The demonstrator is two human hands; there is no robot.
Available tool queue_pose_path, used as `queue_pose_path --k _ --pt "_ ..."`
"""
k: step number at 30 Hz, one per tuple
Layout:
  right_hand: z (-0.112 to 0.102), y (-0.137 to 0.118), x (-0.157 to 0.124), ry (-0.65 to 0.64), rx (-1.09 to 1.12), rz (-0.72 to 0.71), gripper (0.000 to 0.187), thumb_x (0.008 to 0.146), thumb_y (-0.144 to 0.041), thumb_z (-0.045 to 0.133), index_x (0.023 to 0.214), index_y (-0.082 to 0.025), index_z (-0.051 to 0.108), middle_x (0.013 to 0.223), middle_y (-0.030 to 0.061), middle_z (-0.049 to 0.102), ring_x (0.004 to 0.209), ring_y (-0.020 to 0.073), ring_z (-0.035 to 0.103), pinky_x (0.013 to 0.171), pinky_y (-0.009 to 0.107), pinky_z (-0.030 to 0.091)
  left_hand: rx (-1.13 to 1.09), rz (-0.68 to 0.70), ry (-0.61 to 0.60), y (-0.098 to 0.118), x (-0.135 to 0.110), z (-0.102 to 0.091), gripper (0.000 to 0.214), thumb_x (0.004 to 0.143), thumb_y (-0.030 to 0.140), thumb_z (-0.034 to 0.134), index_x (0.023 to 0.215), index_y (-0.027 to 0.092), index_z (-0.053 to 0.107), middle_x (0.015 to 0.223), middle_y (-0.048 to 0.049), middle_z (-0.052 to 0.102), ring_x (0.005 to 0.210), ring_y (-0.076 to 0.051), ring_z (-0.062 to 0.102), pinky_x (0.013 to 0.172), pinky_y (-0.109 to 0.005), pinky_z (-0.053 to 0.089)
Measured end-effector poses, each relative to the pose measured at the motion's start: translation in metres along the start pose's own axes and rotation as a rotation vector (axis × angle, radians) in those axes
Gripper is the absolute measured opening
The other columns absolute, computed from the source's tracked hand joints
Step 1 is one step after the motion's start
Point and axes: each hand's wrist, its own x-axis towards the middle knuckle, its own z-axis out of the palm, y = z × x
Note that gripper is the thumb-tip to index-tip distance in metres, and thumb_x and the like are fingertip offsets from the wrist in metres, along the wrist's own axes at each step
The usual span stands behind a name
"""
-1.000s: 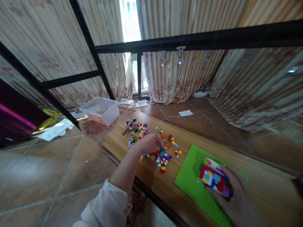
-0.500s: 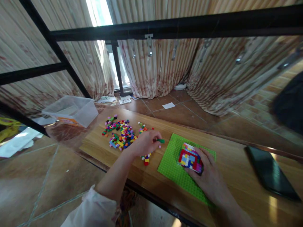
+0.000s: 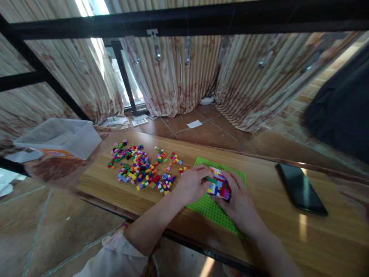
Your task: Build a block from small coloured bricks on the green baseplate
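Note:
My left hand (image 3: 194,184) pinches a small green toy brick (image 3: 211,179) at the left side of a multicoloured brick block (image 3: 221,184). Around the right side of that block, my right hand (image 3: 238,200) is closed with fingers and thumb. Beneath both hands lies a bright green studded baseplate (image 3: 213,213); whether the block is fixed to it I cannot tell. Many loose toy bricks (image 3: 141,165) are scattered on the wooden table (image 3: 161,215) to the left of the plate.
A clear plastic bin (image 3: 66,138) stands at the table's left end. To the right lies a black phone (image 3: 301,188). A black metal bar (image 3: 184,25) with clips crosses above the table, with curtains (image 3: 184,77) behind it. Something dark (image 3: 340,111) is at far right.
My left hand has moved right, from beside the loose bricks to the block, carrying the green brick. My right hand still holds the block. The view has shifted to the right.

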Motion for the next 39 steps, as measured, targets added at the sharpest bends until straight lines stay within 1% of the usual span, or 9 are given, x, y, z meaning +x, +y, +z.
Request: queue_pose_path --k 5,10,14,18,22,27,32,36,39 --pt "0.0 -0.002 0.0 0.006 0.005 0.01 0.07 0.081 -0.039 0.064 0.144 -0.026 0.036 0.144 0.0122 0.039 0.129 0.0307 0.047 0.11 0.051 0.039 -0.03 -0.001 0.046 -0.001 -0.001 0.005 0.016 0.08 0.011 0.064 0.09 0.02 0.072 0.103 -0.0033 0.066 0.094 -0.016 0.064 0.089 -0.029 0.051" --pt "0.001 -0.001 0.0 0.006 0.006 0.013 0.07 0.081 -0.039 0.064 0.144 -0.026 0.036 0.145 0.0118 0.039 0.13 0.0304 0.046 0.11 0.051 0.039 -0.131 -0.047 0.052 0.002 -0.001 0.0 0.021 0.076 0.009 0.068 0.093 0.019 0.074 0.102 -0.0037 0.067 0.095 -0.015 0.065 0.093 -0.029 0.05" --pt "0.002 0.001 -0.001 0.004 0.005 0.003 0.071 0.08 -0.038 0.064 0.144 -0.026 0.035 0.145 0.0117 0.038 0.13 0.0302 0.046 0.11 0.05 0.039 -0.138 -0.069 0.029 0.003 -0.001 -0.003 0.015 0.078 0.009 0.066 0.087 0.018 0.074 0.096 -0.0039 0.068 0.092 -0.015 0.065 0.09 -0.029 0.05" --pt "0.002 0.001 0.0 0.01 0.006 -0.001 0.071 0.08 -0.039 0.064 0.144 -0.026 0.036 0.145 0.0123 0.039 0.13 0.0304 0.045 0.11 0.051 0.039 -0.102 -0.101 -0.005 0.005 -0.002 -0.006 0.017 0.076 0.01 0.067 0.09 0.017 0.072 0.094 -0.004 0.069 0.091 -0.017 0.064 0.087 -0.03 0.05" --pt "0.001 0.0 0.0 0.012 0.003 0.006 0.071 0.08 -0.038 0.065 0.144 -0.025 0.036 0.145 0.0121 0.039 0.131 0.0297 0.045 0.111 0.05 0.039 -0.056 -0.144 -0.042 0.006 -0.003 -0.006 0.019 0.073 0.013 0.07 0.092 0.017 0.07 0.092 -0.0031 0.068 0.086 -0.017 0.063 0.081 -0.029 0.05" --pt "0.001 -0.002 0.0 0.008 -0.006 0.015 0.07 0.081 -0.04 0.064 0.143 -0.023 0.036 0.144 0.0131 0.039 0.13 0.0302 0.045 0.11 0.05 0.039 0.006 -0.176 0.004 0.004 -0.003 0.0 0.014 0.076 0.013 0.066 0.089 0.018 0.067 0.087 -0.0016 0.065 0.081 -0.016 0.062 0.076 -0.028 0.049" --pt "0.0 -0.003 0.0 -0.002 -0.001 0.024 0.069 0.081 -0.039 0.063 0.143 -0.024 0.036 0.144 0.0126 0.039 0.13 0.0304 0.045 0.11 0.05 0.039 0.015 -0.154 0.031 0.003 -0.003 0.003 0.014 0.076 0.013 0.065 0.089 0.018 0.066 0.087 -0.0017 0.064 0.08 -0.015 0.061 0.074 -0.027 0.05" --pt "0.0 -0.003 0.0 0.006 0.013 0.029 0.07 0.081 -0.038 0.064 0.143 -0.026 0.036 0.144 0.0117 0.039 0.13 0.0307 0.045 0.109 0.051 0.039 -0.002 -0.1 0.025 0.003 -0.003 0.002 0.016 0.076 0.009 0.063 0.088 0.019 0.068 0.085 -0.0014 0.065 0.082 -0.016 0.062 0.077 -0.028 0.051" --pt "0.0 -0.003 0.0 0.008 0.012 0.029 0.07 0.08 -0.037 0.064 0.143 -0.026 0.036 0.143 0.0114 0.039 0.13 0.0303 0.045 0.11 0.05 0.039 -0.012 -0.096 0.032 0.003 -0.003 0.003 0.018 0.076 0.007 0.063 0.088 0.019 0.069 0.085 -0.0015 0.066 0.083 -0.016 0.063 0.078 -0.028 0.051"
